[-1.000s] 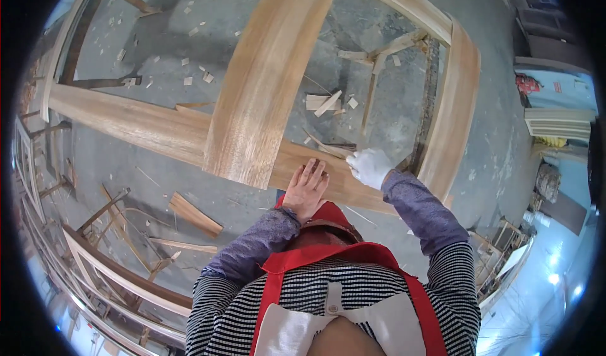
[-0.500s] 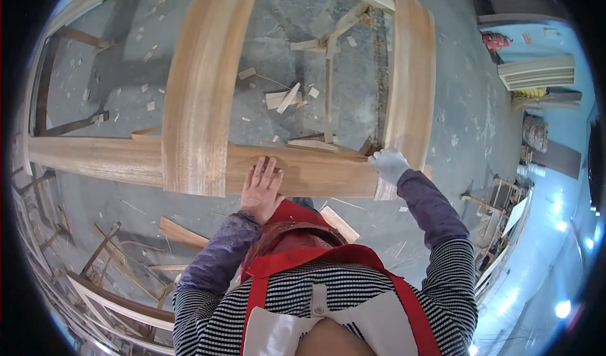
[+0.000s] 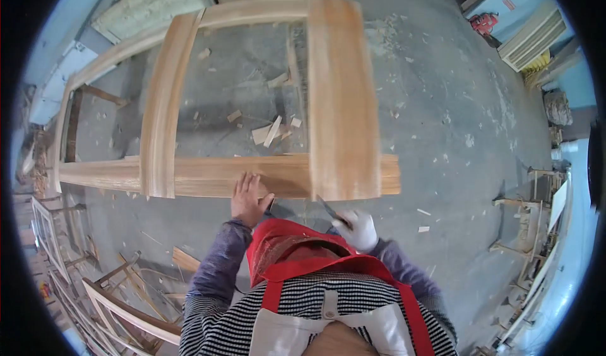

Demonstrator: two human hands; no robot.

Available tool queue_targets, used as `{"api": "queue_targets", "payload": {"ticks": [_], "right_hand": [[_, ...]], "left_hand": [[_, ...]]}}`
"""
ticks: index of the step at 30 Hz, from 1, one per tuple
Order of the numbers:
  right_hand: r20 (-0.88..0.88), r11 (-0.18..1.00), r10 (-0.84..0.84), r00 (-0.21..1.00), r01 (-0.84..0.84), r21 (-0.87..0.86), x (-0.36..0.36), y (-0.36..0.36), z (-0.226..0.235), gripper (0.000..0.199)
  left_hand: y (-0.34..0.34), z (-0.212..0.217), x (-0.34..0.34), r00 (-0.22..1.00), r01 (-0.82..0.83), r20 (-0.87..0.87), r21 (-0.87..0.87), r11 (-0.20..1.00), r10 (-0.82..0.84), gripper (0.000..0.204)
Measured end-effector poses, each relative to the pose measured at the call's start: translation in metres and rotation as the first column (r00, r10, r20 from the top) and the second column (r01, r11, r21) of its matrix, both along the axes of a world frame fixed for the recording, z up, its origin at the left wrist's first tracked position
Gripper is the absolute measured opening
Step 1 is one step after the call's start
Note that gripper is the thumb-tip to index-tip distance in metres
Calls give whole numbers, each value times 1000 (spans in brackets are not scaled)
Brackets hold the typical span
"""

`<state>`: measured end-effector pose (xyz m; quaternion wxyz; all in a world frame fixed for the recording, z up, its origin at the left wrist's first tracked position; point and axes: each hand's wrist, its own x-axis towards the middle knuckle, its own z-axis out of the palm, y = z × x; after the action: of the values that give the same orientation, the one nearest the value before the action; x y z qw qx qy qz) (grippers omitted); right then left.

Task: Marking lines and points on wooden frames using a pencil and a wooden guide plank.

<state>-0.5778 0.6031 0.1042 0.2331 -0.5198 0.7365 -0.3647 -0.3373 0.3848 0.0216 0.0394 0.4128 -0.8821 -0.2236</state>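
Position of the wooden frame (image 3: pixel 252 173) in the view has been altered: a second ago its wide upright ran up the left of the picture, and it is now seen right of centre, with the near rail lying straight across in front of the body. The left hand (image 3: pixel 248 199), bare, is kept flat on the near rail, fingers (image 3: pixel 243 182) spread and open, nothing gripped; the frame is thus steadied rather than lifted. The right hand (image 3: pixel 358 228), in a white glove, was earlier held against the rail edge; it is now withdrawn just below the rail, closed around a slim dark tool (image 3: pixel 327 208) whose tip is pointed up toward the rail's lower edge, near but apart from it. Wood scraps (image 3: pixel 268 132) are scattered on the floor (image 3: pixel 454 135) beneath the frame
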Motion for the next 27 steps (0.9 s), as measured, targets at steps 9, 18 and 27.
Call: {"api": "queue_targets", "payload": {"ticks": [9,18,27], "right_hand": [[422,412,-872,247,837,361,-127,362,18,18],[326,594,-780,533,796,120,-302,320,-17,17],[42,614,-659,751,504,608,-572,278,-94,30]], "left_hand": [[116,-34,-239,981,-97,-171,-26,995,91,78],[148,-23,-303,956,-240,103,-258,936,274,83],[134,-12,-334,895,-271,318,-167,948,312,81]]}}
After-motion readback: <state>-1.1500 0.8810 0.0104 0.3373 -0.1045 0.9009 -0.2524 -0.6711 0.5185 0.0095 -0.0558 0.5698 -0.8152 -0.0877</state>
